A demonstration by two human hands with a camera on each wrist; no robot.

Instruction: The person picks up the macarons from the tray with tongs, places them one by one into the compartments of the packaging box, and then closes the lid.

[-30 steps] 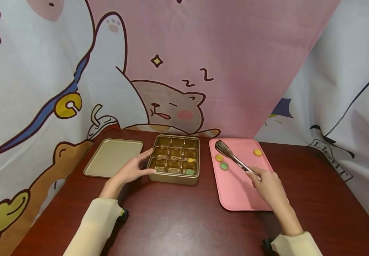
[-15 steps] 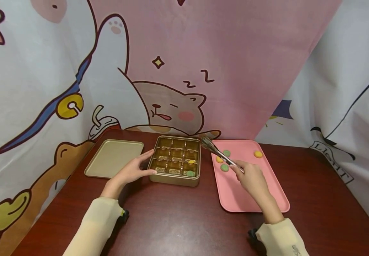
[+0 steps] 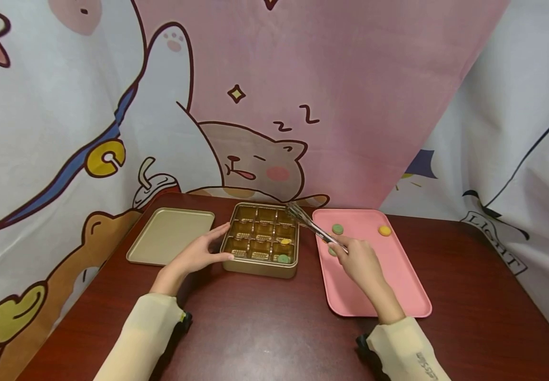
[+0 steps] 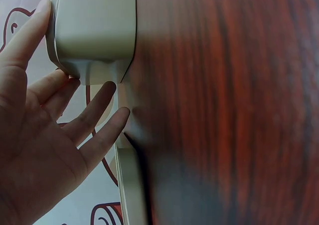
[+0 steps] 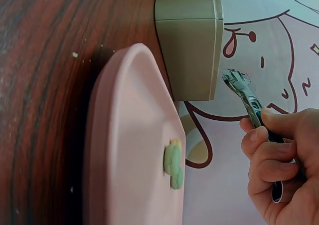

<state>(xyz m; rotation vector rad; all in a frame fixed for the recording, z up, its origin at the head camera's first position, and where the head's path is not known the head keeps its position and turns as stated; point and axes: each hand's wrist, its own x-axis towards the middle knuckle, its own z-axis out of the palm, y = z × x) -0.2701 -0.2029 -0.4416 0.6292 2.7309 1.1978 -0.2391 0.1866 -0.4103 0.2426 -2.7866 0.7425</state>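
My right hand (image 3: 359, 260) grips metal tongs (image 3: 316, 227), fingers curled round the handle. Their head reaches over the back right corner of a gold tin (image 3: 258, 268) with a divided insert; I cannot tell whether anything is between the tips. A yellow macaron (image 3: 285, 241) and a green macaron (image 3: 283, 259) sit in separate compartments in its right column. At the tin's left side, my left hand (image 3: 195, 255) rests thumb and fingertips against the wall and rim, fingers spread and fairly straight. In the right wrist view the tongs (image 5: 244, 93) rise above the tin (image 5: 192, 58).
On the right lies a pink tray (image 3: 374, 296) bearing a green macaron (image 3: 338, 228) and a yellow one (image 3: 385, 230); others are partly covered by the tongs and hand. The tin's flat lid (image 3: 172, 235) lies left, near the left hand. A patterned cloth hangs behind the table.
My right hand has moved left with the tongs, whose head went from above the pink tray to the tin's back right corner. The left hand has stayed at the tin.
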